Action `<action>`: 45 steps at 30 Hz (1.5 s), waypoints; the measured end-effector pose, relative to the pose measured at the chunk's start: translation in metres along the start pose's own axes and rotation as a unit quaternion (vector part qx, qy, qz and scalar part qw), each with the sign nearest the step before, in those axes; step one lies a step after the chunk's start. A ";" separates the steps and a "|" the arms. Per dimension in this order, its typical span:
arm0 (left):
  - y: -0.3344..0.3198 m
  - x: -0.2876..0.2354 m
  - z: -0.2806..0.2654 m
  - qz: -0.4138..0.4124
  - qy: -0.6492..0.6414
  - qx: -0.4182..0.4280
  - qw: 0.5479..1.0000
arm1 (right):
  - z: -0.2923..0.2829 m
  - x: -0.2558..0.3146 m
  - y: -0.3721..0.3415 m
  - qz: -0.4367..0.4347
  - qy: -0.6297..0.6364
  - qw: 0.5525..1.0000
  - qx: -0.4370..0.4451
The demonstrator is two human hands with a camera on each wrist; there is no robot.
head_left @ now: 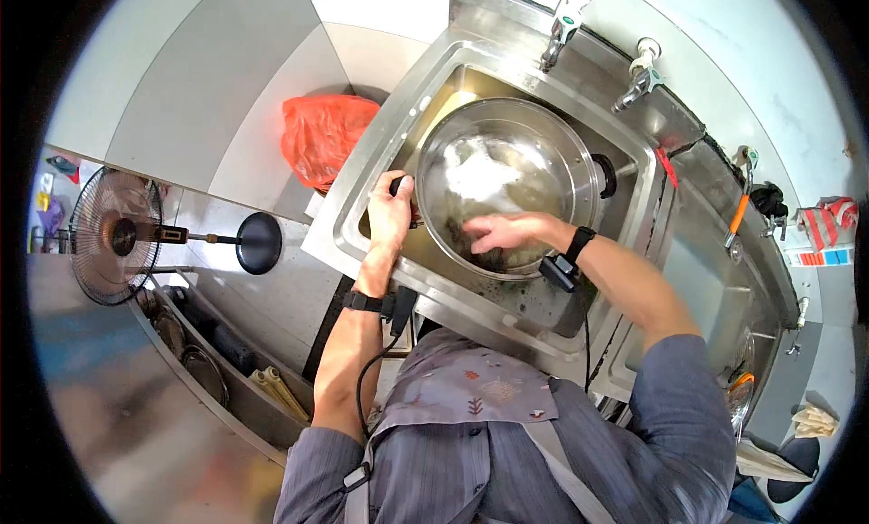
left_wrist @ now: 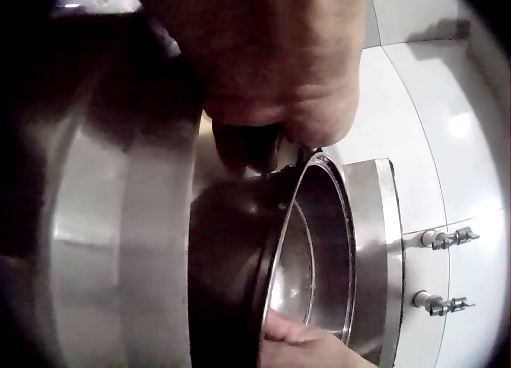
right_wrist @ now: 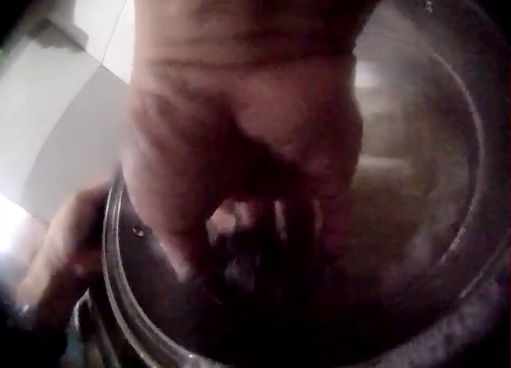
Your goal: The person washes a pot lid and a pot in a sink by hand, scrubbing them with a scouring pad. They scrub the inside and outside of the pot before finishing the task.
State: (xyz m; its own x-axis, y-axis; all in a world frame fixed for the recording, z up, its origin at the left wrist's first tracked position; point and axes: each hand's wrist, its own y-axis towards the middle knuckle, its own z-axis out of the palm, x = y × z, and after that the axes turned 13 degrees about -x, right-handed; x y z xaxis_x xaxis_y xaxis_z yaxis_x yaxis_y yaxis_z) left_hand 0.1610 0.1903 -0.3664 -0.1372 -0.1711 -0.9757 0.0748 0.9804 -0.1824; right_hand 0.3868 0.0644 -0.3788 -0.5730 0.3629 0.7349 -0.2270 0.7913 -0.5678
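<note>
The pot [head_left: 582, 153] sits in the sink [head_left: 354, 176], between the left hand [head_left: 389, 218] and the taps [head_left: 563, 28], the left hand's grip closed round its black handle [head_left: 396, 186]. The right hand [head_left: 514, 232] reaches inside the pot, fingers pointing down by something dark [head_left: 493, 261] near the wall, and whether its grip holds anything I cannot tell. A red bag [head_left: 328, 137] lies beside the sink.
</note>
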 end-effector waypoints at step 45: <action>-0.042 -0.010 0.008 -0.027 0.191 0.271 0.943 | 0.042 -0.025 0.052 -0.161 0.051 0.912 -0.374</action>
State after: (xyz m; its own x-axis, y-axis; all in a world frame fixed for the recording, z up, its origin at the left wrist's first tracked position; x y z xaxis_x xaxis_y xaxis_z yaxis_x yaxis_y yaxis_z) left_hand 0.1673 0.1499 -0.3495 -0.4931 -0.0702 -0.8671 0.5368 0.7598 -0.3668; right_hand 0.3562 0.0758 -0.4416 -0.4859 0.0655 0.8716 0.2526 0.9652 0.0683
